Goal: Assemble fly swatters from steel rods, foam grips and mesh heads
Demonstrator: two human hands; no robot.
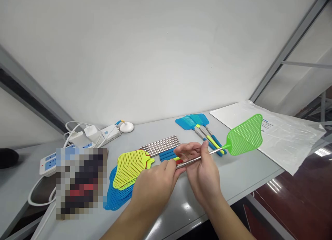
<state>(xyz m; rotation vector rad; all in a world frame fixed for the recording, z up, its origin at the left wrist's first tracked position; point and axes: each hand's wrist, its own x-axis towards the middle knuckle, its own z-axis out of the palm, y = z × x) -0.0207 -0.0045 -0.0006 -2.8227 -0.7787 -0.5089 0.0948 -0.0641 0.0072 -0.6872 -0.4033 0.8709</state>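
Note:
A fly swatter with a green perforated head point(245, 136) and a metal rod is held above the table, its head pointing right. My left hand point(155, 181) is closed round the rod's near end, hiding whatever lies inside the fist. Across the palm of my right hand point(202, 170) runs the same rod, pinned under the thumb, while the other fingers are loosely curled. Beneath and behind the hands are blue handles point(167, 154), with yellow and red ones partly covered. Yellow swatter heads point(131, 167) lie over blue heads point(114, 195) beside my left hand.
Several metal rods point(160, 145) lie in a row behind the hands. Swatters with blue heads point(185, 122) rest near the wall. A plastic-wrapped white sheet point(282, 136) is at right. Power strips point(50, 162) with cables, a white round device point(127, 127) and a blurred item point(81, 184) are left.

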